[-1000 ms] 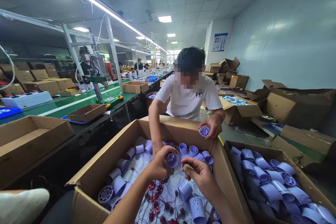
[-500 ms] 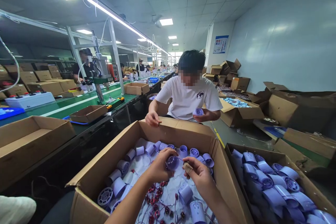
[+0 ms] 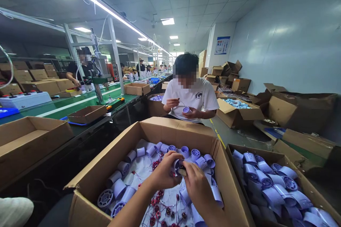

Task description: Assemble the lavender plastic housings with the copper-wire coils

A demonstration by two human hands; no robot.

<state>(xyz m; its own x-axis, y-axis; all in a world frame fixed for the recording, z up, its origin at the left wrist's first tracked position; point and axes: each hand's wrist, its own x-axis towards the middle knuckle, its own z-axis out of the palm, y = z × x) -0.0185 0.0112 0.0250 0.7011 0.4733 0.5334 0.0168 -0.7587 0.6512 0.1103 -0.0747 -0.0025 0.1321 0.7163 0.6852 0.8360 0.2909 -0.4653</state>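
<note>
My left hand (image 3: 163, 173) grips a small lilac plastic cup-shaped housing (image 3: 176, 165) over an open cardboard box (image 3: 112, 156). My right hand (image 3: 197, 181) presses a small tan and dark part (image 3: 182, 171) into the mouth of that housing. Both hands touch at the housing. Under them the box holds several loose lilac housings (image 3: 120, 188) and small red copper-wound coils (image 3: 160, 212) with thin wires, lying on white sheet.
A second box (image 3: 266, 150) of lilac housings stands at my right. A person in a white T-shirt (image 3: 190, 97) sits across the box, working on a housing. A green conveyor bench (image 3: 80, 101) with empty cartons runs along the left; more cartons line the right wall.
My right hand has closed in on the housing, bringing the small part against its mouth. The person opposite has drawn both hands back to the chest with a housing.
</note>
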